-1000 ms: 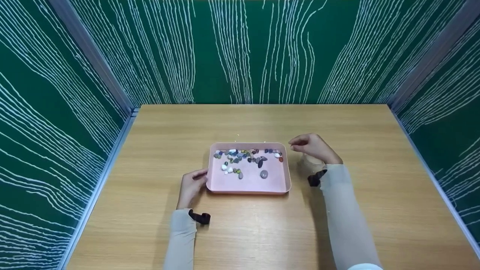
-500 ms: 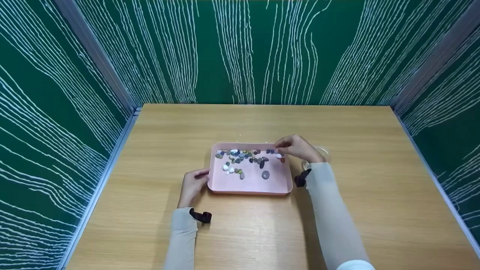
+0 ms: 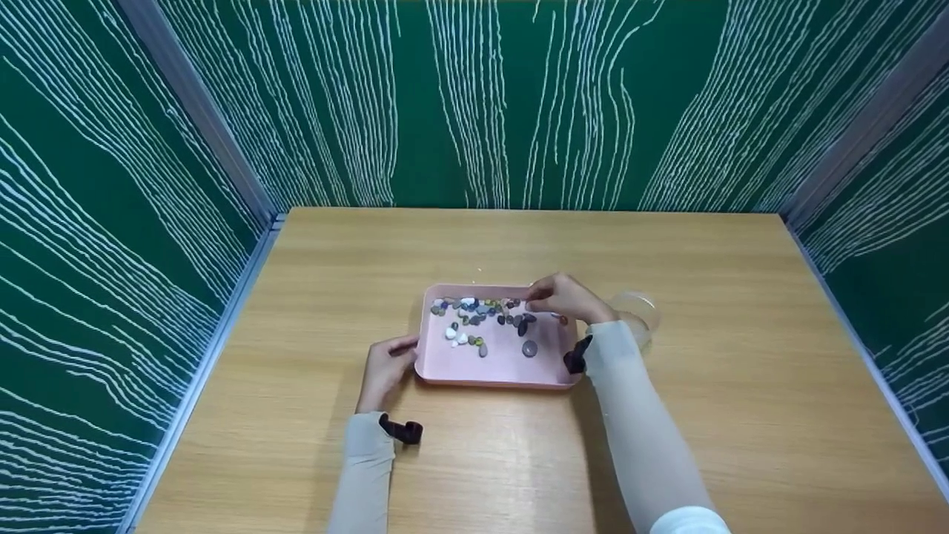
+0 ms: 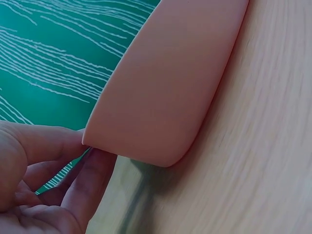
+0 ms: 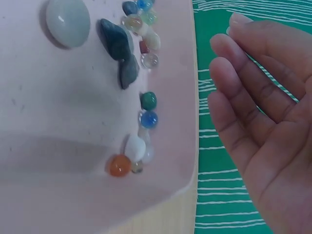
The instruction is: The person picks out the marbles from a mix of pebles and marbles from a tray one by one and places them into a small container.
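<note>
A pink tray [image 3: 504,371] with low walls holds pebbles and shiny glass-like beads, mostly along its far side. My left hand [image 3: 389,367] grips the tray at its left; in the left wrist view its fingers meet at the rim near a corner of the tray wall [image 4: 165,87]. Over the tray's far right part is my right hand [image 3: 567,297], fingers pointing left. In the right wrist view the right hand [image 5: 273,97] has loosely bent fingers near the rim, with nothing visible between them. An orange bead [image 5: 119,165] and a white pebble [image 5: 135,147] lie close by.
A clear round container [image 3: 637,304] stands right of the tray, partly hidden by the right arm. Tiny pale bits [image 3: 479,270] lie behind the tray. Green walls [image 3: 437,178] with white lines surround the wooden table [image 3: 356,259].
My right hand has moved left from beside the clear container to above the far right of the tray. The left hand stays at the tray's left side.
</note>
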Demonstrator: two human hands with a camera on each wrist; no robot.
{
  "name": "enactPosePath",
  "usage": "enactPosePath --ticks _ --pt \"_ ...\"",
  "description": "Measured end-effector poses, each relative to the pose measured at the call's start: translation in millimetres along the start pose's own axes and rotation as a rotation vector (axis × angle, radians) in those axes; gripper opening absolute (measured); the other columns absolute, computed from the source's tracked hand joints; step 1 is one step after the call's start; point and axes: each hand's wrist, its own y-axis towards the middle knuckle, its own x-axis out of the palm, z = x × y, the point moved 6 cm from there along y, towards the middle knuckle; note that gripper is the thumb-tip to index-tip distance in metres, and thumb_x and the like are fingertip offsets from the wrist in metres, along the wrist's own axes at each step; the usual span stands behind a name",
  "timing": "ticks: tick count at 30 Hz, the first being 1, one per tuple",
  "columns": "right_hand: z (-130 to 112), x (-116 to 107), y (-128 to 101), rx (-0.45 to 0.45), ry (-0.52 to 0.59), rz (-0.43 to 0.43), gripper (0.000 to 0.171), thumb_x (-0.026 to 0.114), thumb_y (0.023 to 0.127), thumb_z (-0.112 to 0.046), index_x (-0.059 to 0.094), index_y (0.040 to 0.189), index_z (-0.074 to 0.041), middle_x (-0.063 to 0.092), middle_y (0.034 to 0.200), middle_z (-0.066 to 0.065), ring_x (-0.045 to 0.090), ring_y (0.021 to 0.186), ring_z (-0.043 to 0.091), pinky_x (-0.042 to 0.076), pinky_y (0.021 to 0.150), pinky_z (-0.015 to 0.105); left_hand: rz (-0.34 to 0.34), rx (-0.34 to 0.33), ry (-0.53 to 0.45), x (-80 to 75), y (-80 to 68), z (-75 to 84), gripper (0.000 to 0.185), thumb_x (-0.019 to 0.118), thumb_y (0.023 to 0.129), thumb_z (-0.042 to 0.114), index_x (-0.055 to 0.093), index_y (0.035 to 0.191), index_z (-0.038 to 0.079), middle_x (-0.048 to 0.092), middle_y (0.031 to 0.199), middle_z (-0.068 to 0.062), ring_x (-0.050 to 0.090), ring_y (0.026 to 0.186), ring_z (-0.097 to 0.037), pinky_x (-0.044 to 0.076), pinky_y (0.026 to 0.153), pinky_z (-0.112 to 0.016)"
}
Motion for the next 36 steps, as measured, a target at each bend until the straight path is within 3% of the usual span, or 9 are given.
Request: enactPosePath --ticks 5,8,14,18,25,32,36 --pt "-1.0 5.9 6.8 0.021 -0.024 -0.02 0.025 0.065 0.09 -0.018 0.07 0.114 -0.012 0.071 0.107 0.005 0.062 0.095 0.036 0.052 0.055 0.043 -0.011 -0.023 -0.027 1.0 1.1 -2.5 0.031 0.06 0.083 -0.01 0.065 0.114 -0.009 0.063 0.121 -0.027 0.063 0.105 -0.026 0.055 0.087 -0.027" --pt "0.3 8.9 11.5 0.026 -0.029 -0.029 0.023 0.066 0.09 -0.018 0.071 0.112 -0.014 0.071 0.108 0.006 0.062 0.097 0.033 0.052 0.058 0.044 -0.017 -0.023 -0.042 1.1 1.0 -3.1 0.032 0.06 0.083 -0.011 0.064 0.115 -0.008 0.063 0.121 -0.027 0.062 0.106 -0.027 0.055 0.086 -0.025" --pt "0.8 15.8 20.9 -0.028 -0.05 -0.05 0.021 0.065 0.089 -0.011 0.073 0.109 -0.011 0.072 0.107 0.007 0.063 0.094 0.023 0.05 0.086 0.04 -0.014 0.033 -0.043 0.4 -0.9 -1.5 0.031 0.059 0.082 -0.011 0.064 0.113 -0.013 0.064 0.116 -0.03 0.063 0.095 -0.019 0.053 0.078 -0.017" --pt "3.5 20.5 25.5 -0.002 -0.039 -0.062 0.02 0.066 0.089 -0.012 0.073 0.108 -0.011 0.073 0.103 0.004 0.062 0.091 0.019 0.047 0.093 0.042 -0.009 0.037 -0.033 -0.2 -0.9 -1.2 0.031 0.059 0.082 -0.012 0.065 0.113 -0.012 0.065 0.115 -0.029 0.063 0.093 -0.017 0.053 0.077 -0.016" --pt "6.9 27.5 31.0 0.07 -0.018 -0.081 0.018 0.068 0.089 -0.012 0.074 0.106 -0.013 0.073 0.097 0.001 0.064 0.09 0.02 0.044 0.098 0.043 -0.011 -0.002 -0.047 -0.8 -1.1 -1.0 0.033 0.058 0.083 -0.011 0.065 0.115 -0.009 0.064 0.117 -0.027 0.063 0.098 -0.02 0.055 0.079 -0.02" --pt "5.5 31.3 32.7 0.137 -0.078 -0.075 0.016 0.071 0.086 -0.015 0.075 0.101 -0.019 0.072 0.094 -0.002 0.064 0.087 0.02 0.043 0.095 0.042 -0.018 -0.031 -0.068 -0.3 0.5 -3.2 0.032 0.058 0.083 -0.01 0.064 0.115 -0.008 0.063 0.121 -0.027 0.062 0.104 -0.024 0.055 0.083 -0.022" --pt "4.7 32.8 33.8 0.126 -0.132 -0.066 0.016 0.072 0.085 -0.015 0.076 0.1 -0.021 0.073 0.095 -0.003 0.065 0.085 0.019 0.045 0.091 0.039 -0.019 -0.03 -0.059 -0.2 1.1 -4.2 0.031 0.06 0.084 -0.01 0.065 0.115 -0.008 0.062 0.122 -0.026 0.062 0.105 -0.026 0.055 0.083 -0.022"
